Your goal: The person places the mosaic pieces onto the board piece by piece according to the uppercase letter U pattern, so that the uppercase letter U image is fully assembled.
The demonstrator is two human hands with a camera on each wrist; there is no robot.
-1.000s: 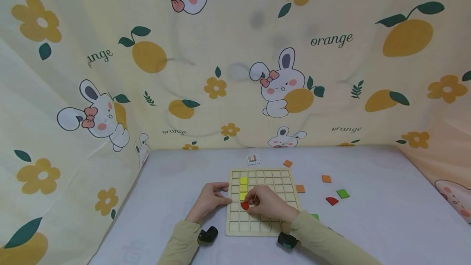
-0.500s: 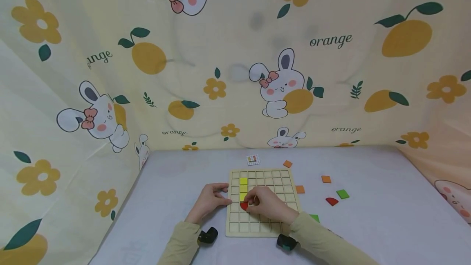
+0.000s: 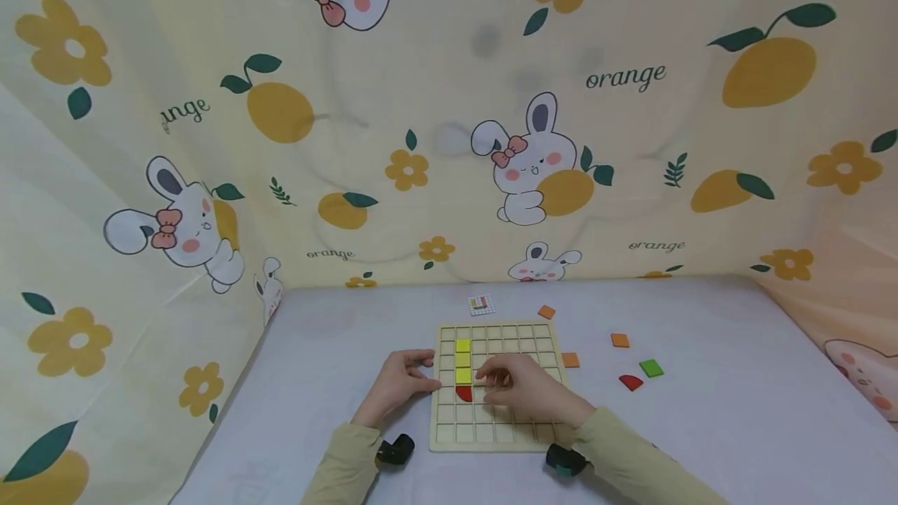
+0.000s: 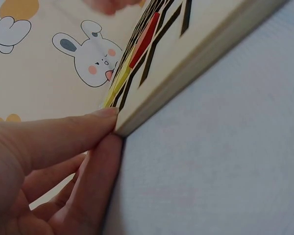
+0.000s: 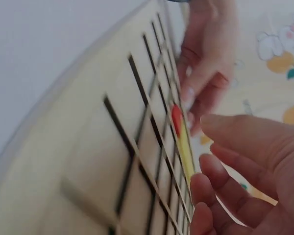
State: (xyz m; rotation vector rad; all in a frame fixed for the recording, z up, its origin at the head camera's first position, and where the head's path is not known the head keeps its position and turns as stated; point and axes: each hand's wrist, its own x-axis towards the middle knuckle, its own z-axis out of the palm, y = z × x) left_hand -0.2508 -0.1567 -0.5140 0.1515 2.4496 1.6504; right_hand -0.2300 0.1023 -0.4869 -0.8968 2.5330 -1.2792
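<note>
- Right hand (image 3: 526,388) is released: a gap shows between its bent fingers and thumb, and it grips nothing. Whether its lower fingers touch the board (image 3: 465,433) cannot be told.
- Red piece (image 3: 464,393) lies on the board just left of that hand's fingertips, apart from them, in the second column from the left.
- Left hand (image 3: 394,388) rests thumb and finger against the board's left edge, unclenched, to the left of the red piece.
- Pale, wood-like and flat, the board carries a raised square grid; it lies on a white cloth (image 3: 316,333).
- Smooth, thin and glossless, the red piece is a quarter-circle; three yellow squares (image 3: 463,360) line up directly beyond it.
- Its square corner points far and right, its curve near and left; its line of symmetry runs diagonally across the cell.
- The yellow row's long axis runs from near to far.
</note>
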